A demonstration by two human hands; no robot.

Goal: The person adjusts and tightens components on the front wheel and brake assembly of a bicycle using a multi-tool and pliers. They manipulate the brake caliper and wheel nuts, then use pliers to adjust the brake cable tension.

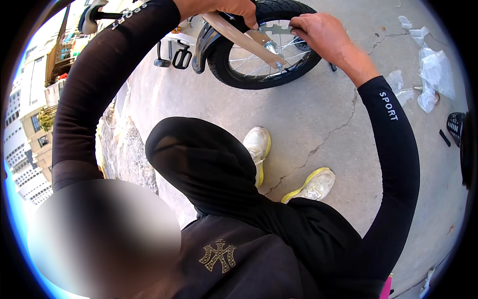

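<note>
A small bicycle wheel [219, 70] with a black tyre and wire spokes is at the top, between the arms of a beige fork [239, 39]. My right hand [321, 34] pinches one end of a flat grey metal spanner [277, 30] with notched edges, held over the spokes near the hub [270, 47]. At the upper edge, my left hand [234, 7] is curled beside the fork and tyre, with a fingertip pointing down close to the spanner's other end. Most of its fingers are cut off by the frame, and what they grip is hidden.
A shiny dark mudguard [199, 50] curves beside the tyre. A black pedal [182, 56] sits left of it. Clear plastic wrapping [435, 72] lies on the cracked concrete floor [343, 149] at right, near a black slotted object [455, 127]. My shoes [314, 185] are below.
</note>
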